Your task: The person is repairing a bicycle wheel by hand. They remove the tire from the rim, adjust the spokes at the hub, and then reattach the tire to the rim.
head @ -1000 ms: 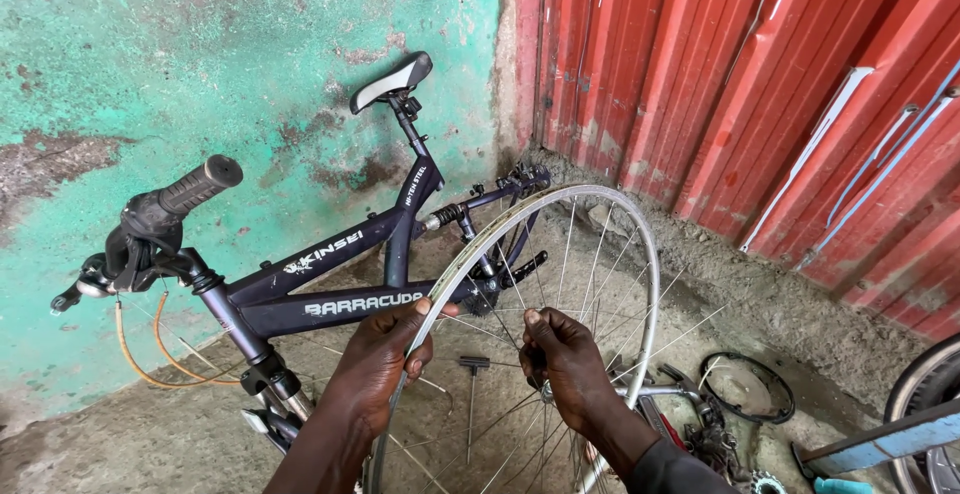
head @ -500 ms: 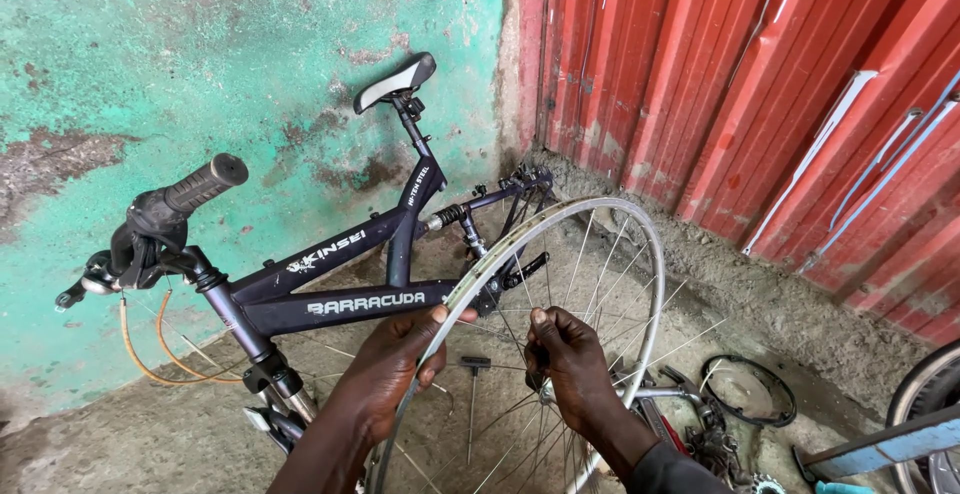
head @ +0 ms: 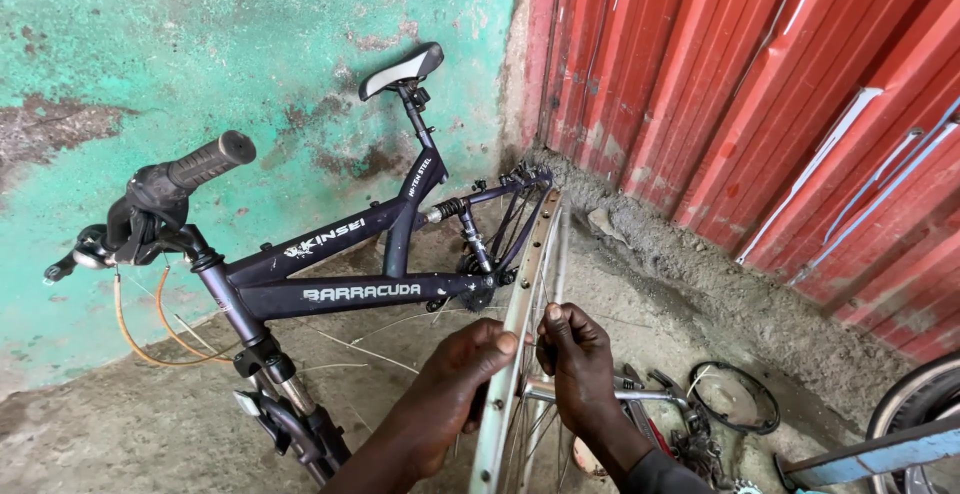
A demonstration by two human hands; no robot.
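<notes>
While both hands grip it, wheel rim (head: 520,294) stands upright, edge-on, pointing away.

A dark blue bicycle frame (head: 340,289) leans against a flaking turquoise wall (head: 200,64), its grey-and-black saddle (head: 402,71) up high and no wheels fitted. The black handlebar grip (head: 208,160) juts toward the top left, with tan cables (head: 150,319) looping below it. Red corrugated metal sheeting (head: 760,94) fills the right side, meeting the wall at the corner. On the gritty concrete ground (head: 120,424), near the bottom right, lies a black ring-shaped part (head: 738,399) beside dark oily parts, a blue bar (head: 870,452) crosses the corner, and a tyre edge (head: 915,394) peeks in.
</notes>
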